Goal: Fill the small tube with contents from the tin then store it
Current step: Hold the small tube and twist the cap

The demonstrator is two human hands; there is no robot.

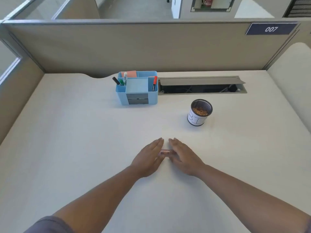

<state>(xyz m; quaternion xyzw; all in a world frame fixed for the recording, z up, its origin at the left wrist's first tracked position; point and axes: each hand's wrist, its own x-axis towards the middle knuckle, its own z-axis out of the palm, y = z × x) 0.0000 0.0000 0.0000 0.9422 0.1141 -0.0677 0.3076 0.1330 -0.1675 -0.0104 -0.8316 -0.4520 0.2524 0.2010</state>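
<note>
A small clear pinkish tube point(166, 151) lies sideways on the white desk, between my two hands. My left hand point(148, 158) and my right hand point(184, 157) are flat, fingers straight and pointing away, one at each end of the tube; their thumbs seem to touch it, and its ends are hidden. A black mesh tin point(200, 112) with a white paper label stands upright at the right, further back, holding small orange pieces.
A blue desk organiser point(137, 89) with pens, markers and sticky notes stands at the back centre. To its right is an open cable slot point(202, 85) in the desk. Beige partition walls point(134, 47) close the back and sides.
</note>
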